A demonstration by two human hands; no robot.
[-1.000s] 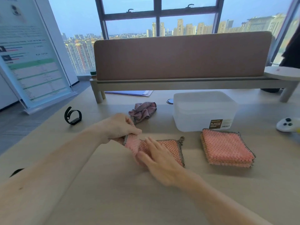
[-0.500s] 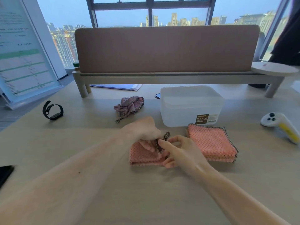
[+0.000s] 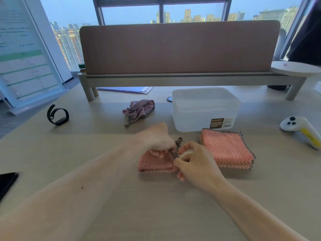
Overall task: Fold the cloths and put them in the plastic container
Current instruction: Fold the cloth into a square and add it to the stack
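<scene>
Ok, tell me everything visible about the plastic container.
The container is a translucent white plastic box with rounded corners, standing upright on the table before the shelf. A brown label reading PLASTIC CONTAINER, with a barcode, sits low on its front. No cloth shows through its walls. The folded pink stack lies just in front; neither hand touches it.

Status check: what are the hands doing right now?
Left hand and right hand pinch folded pink cloth. Plastic container behind. Nothing blocking.
</scene>
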